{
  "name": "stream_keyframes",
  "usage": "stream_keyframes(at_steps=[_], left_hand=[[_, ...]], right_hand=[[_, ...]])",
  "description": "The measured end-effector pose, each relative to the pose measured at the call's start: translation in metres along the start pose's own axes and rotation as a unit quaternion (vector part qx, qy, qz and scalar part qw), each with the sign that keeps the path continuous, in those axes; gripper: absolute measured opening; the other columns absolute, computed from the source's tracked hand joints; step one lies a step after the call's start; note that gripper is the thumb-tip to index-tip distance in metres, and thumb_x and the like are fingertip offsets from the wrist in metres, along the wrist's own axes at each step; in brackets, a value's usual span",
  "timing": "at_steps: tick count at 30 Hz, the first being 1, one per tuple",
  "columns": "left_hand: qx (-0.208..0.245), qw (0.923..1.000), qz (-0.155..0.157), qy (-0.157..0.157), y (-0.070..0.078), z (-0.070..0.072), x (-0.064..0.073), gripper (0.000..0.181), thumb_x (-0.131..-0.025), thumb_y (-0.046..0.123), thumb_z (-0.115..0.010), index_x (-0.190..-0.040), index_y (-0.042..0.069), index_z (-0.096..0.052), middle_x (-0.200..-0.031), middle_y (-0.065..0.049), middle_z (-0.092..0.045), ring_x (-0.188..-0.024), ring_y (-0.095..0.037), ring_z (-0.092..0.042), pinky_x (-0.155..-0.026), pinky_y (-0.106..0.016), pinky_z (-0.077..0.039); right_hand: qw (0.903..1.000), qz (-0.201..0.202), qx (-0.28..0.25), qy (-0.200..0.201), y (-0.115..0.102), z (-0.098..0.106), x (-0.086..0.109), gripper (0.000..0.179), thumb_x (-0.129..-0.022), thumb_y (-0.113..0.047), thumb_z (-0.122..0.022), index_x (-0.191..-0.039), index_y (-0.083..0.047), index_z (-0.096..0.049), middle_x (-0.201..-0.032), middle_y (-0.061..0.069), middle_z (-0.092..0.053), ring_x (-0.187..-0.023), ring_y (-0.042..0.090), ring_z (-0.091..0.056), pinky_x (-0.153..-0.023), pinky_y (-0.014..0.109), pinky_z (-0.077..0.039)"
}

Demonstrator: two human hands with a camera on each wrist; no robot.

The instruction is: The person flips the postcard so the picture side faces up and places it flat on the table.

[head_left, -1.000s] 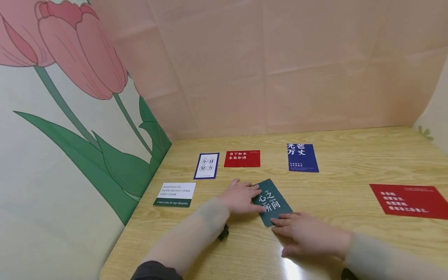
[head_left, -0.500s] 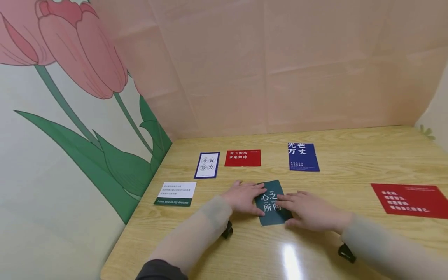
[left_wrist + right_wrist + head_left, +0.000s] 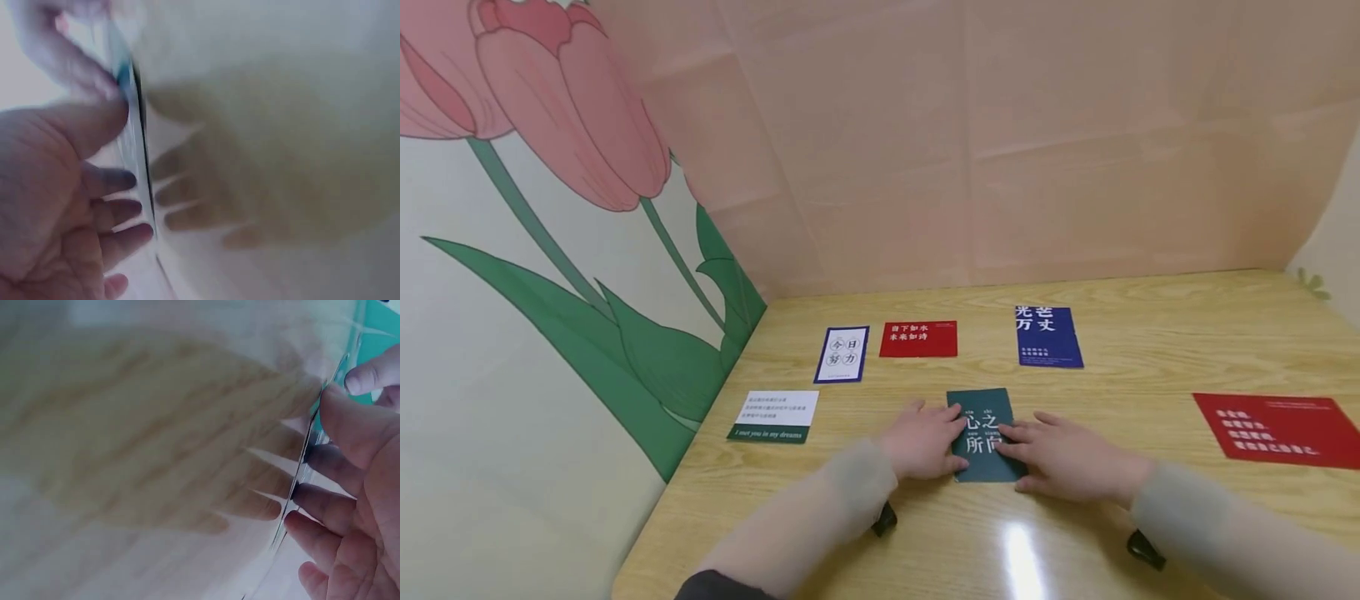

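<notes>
A dark green card [image 3: 985, 467] with white Chinese characters lies flat on the wooden table, squared up to me in the head view. My left hand [image 3: 921, 442] touches its left edge with fingertips and thumb. On the opposite side my right hand [image 3: 1071, 458] rests its fingertips over the right edge, its thumb near the lower right corner. The fingers of both hands are extended and loosely spread. In the left wrist view the left hand's fingers [image 3: 115, 244] reach the tabletop beside the card's side. The right wrist view has the right hand's fingers [image 3: 312, 534] meeting the table likewise.
Further back lie a blue-bordered white card [image 3: 842, 354], a red card [image 3: 919, 346] and a blue card [image 3: 1048, 337]. A white-and-green card [image 3: 773, 415] is at left, a larger red card [image 3: 1281, 429] at right. A pink cloth backdrop [image 3: 1000, 167] rises behind the table [image 3: 1150, 350].
The dark green card has turned from a slant to straight. My right hand has shifted from its lower corner up to its right edge; the left hand has stayed at the left edge.
</notes>
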State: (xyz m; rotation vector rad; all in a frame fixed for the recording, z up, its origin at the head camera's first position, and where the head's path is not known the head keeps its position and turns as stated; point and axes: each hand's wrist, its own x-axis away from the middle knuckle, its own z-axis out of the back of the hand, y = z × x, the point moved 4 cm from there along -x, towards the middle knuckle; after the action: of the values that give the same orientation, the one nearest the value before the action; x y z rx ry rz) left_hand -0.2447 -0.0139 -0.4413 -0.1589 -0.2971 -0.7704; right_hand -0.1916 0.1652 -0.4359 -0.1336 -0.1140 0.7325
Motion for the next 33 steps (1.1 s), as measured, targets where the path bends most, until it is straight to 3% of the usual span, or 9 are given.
stream_keyframes(at_steps=[5,18,26,33], left_hand=[[0.006,1.0,-0.002,-0.003,0.007,-0.003,0.009,0.065,-0.096,0.054,-0.046,-0.151,0.024,-0.032,-0.156,0.006,-0.027,-0.142,-0.01,-0.025,-0.116,-0.039,-0.017],[0.037,0.9988,0.031,-0.01,-0.017,0.001,-0.023,0.065,-0.096,0.052,-0.048,-0.152,0.029,-0.027,-0.157,0.01,-0.024,-0.143,-0.011,-0.021,-0.117,-0.043,-0.011],[0.056,0.9972,0.049,-0.013,-0.019,0.004,-0.029,0.065,-0.095,0.052,-0.048,-0.152,0.03,-0.027,-0.157,0.01,-0.023,-0.143,-0.011,-0.022,-0.116,-0.042,-0.015],[0.082,0.9956,0.045,-0.012,-0.017,0.003,-0.033,0.065,-0.096,0.051,-0.049,-0.153,0.03,-0.026,-0.158,0.01,-0.021,-0.143,-0.011,-0.022,-0.113,-0.033,-0.025]], right_hand=[[0.9999,-0.012,0.003,0.001,0.002,0.001,-0.002,0.057,-0.091,-0.048,-0.06,-0.136,-0.013,-0.057,-0.142,0.012,-0.049,-0.13,0.033,-0.045,-0.108,0.056,-0.027],[0.9996,-0.015,-0.004,-0.025,0.029,0.008,-0.025,0.057,-0.092,-0.044,-0.06,-0.137,-0.01,-0.054,-0.141,0.014,-0.05,-0.131,0.04,-0.042,-0.108,0.059,-0.024],[0.9977,-0.032,-0.018,-0.058,0.04,0.011,-0.031,0.057,-0.092,-0.046,-0.06,-0.139,-0.014,-0.054,-0.145,0.011,-0.046,-0.133,0.04,-0.039,-0.109,0.058,-0.024],[0.9941,-0.063,-0.046,-0.075,0.041,0.012,-0.028,0.059,-0.091,-0.048,-0.061,-0.142,-0.019,-0.05,-0.148,0.011,-0.042,-0.132,0.041,-0.039,-0.104,0.06,-0.031]])
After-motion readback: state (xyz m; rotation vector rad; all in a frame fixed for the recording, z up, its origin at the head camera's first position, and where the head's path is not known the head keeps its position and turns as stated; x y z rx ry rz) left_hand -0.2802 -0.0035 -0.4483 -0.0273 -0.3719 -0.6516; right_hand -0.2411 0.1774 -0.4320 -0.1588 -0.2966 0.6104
